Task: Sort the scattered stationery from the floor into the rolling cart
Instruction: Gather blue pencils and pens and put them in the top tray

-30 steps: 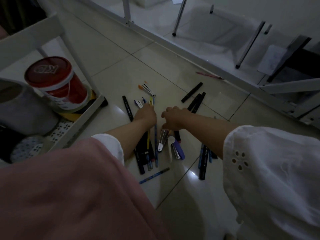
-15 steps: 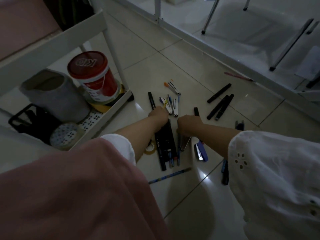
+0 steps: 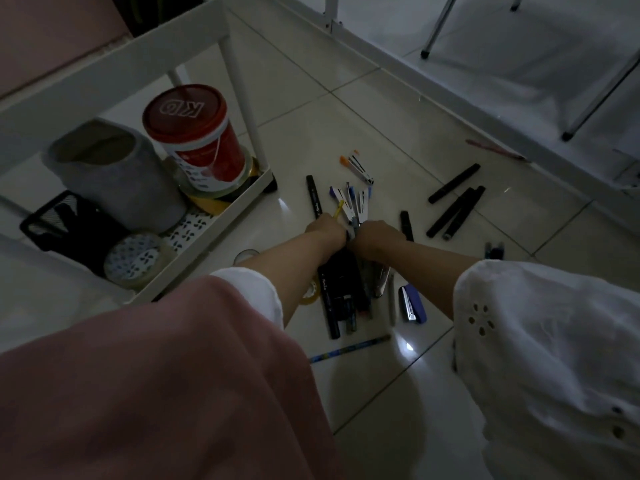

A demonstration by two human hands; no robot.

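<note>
Hands (image 3: 325, 228) now touching, gripped pens (image 3: 341, 282) pointing away

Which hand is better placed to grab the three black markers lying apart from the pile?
Right. Both hands grip the pen bundle, but the right hand sits nearer the black markers; the left hand is on the cart side.

Floor (image 3: 346, 116) — pens (image 3: 350, 202), markers (image 3: 454, 212), stapler (image 3: 412, 304), etc.
</note>
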